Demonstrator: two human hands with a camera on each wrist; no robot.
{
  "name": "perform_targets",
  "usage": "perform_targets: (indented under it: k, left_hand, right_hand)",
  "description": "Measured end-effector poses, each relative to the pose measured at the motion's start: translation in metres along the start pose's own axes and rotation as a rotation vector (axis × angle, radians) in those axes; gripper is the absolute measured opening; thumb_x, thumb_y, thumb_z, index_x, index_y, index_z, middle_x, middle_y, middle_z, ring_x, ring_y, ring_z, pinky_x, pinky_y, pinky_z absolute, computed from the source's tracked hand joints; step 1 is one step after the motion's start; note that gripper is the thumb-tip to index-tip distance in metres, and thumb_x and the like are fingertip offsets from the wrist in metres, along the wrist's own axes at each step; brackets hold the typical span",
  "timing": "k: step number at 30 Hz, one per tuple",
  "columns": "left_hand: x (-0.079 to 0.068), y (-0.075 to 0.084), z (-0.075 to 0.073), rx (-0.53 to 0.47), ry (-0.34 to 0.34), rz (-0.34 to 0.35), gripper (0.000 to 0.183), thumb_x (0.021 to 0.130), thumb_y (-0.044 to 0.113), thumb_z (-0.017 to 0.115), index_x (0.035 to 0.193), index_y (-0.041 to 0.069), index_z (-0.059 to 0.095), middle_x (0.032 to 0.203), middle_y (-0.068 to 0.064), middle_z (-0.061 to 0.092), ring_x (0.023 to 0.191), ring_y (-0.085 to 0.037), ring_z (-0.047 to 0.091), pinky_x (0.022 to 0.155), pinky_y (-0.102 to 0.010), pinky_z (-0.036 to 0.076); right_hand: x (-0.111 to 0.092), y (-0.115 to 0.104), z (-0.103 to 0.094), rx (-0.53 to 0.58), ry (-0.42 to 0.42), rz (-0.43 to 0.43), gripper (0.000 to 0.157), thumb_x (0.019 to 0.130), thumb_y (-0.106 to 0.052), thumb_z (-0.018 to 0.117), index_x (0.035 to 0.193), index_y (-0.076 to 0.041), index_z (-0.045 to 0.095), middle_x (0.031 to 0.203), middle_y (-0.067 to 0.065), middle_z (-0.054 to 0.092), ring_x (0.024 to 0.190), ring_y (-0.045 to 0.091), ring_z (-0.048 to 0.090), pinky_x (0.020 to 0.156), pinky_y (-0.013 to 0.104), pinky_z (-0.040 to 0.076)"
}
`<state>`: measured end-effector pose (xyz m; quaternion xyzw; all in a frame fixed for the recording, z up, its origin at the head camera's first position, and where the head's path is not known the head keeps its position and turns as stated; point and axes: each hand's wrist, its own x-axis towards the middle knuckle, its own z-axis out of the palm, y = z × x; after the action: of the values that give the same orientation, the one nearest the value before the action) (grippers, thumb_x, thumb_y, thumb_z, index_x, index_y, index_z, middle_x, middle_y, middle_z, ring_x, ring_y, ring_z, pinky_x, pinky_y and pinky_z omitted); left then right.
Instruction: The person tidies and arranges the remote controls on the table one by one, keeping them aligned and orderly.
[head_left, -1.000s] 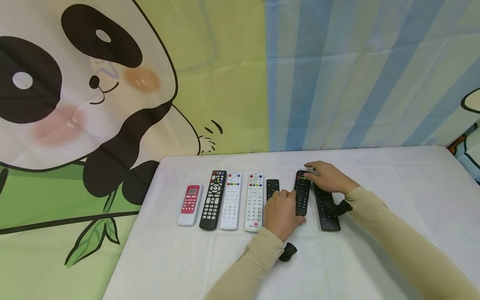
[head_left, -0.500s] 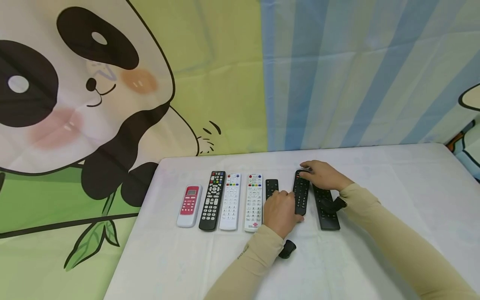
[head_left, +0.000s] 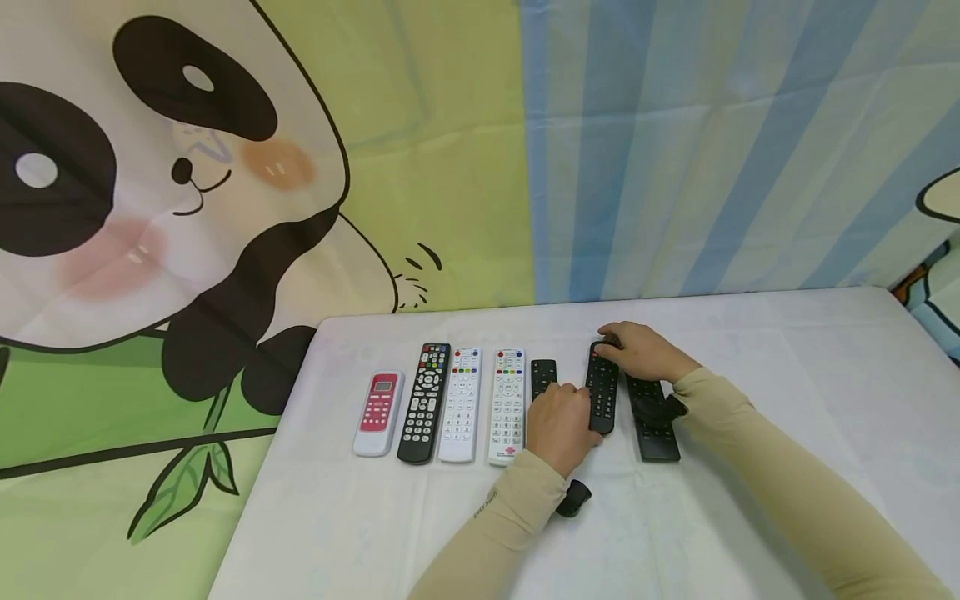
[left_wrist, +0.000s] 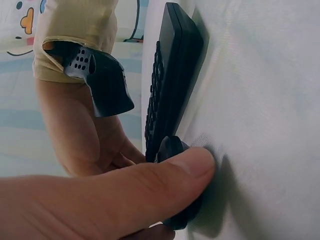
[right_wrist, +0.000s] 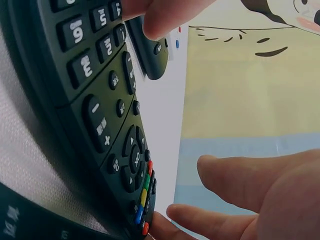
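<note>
A black remote control (head_left: 602,392) with coloured buttons near its top lies on the white table. My left hand (head_left: 558,425) pinches its lower end, the thumb (left_wrist: 187,165) pressed along the edge in the left wrist view. At the top end is my right hand (head_left: 647,350). In the right wrist view its fingertips touch the far end of the remote, while the thumb (right_wrist: 225,172) stands apart from it. A shorter black remote (head_left: 543,372) is partly hidden behind my left hand. Under my right wrist lies another black remote (head_left: 654,429), partly covered.
Left of my hands, several remotes lie side by side: a white one (head_left: 507,408), another white one (head_left: 460,408), a black one with white buttons (head_left: 424,408) and a small white-and-pink one (head_left: 378,414). A printed panda cloth (head_left: 435,167) hangs behind the table (head_left: 810,358).
My right hand has shifted slightly left at the top of the black remote. My left hand keeps its hold on the lower end, and the row of remotes looks the same.
</note>
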<state>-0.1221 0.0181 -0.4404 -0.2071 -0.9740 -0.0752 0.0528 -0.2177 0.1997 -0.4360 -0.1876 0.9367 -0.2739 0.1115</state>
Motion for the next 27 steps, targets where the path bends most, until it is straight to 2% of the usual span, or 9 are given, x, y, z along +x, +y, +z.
perform_targets:
  k: [20,27]
  left_hand:
    - [0.000,-0.004,-0.004,-0.033,0.008,-0.001,0.047,0.062,0.044,0.096,0.091,0.011,0.079,0.072,0.001,0.067,0.070,-0.016,0.063,0.054,-0.027,0.048]
    - [-0.002,-0.004,-0.007,-0.036,-0.004,-0.018,0.047,0.062,0.046,0.095,0.091,0.012,0.079,0.073,0.001,0.067,0.071,-0.016,0.062,0.056,-0.027,0.048]
  right_hand:
    - [0.004,-0.008,0.000,0.001,0.025,-0.020,0.046,0.105,-0.020,0.052,0.136,0.015,0.052,0.131,0.031,0.058,0.120,0.045,0.057,0.100,0.056,0.046]
    - [0.005,-0.013,-0.003,-0.004,0.037,-0.044,0.045,0.104,-0.018,0.052,0.134,0.015,0.053,0.129,0.031,0.060,0.118,0.045,0.058,0.099,0.057,0.047]
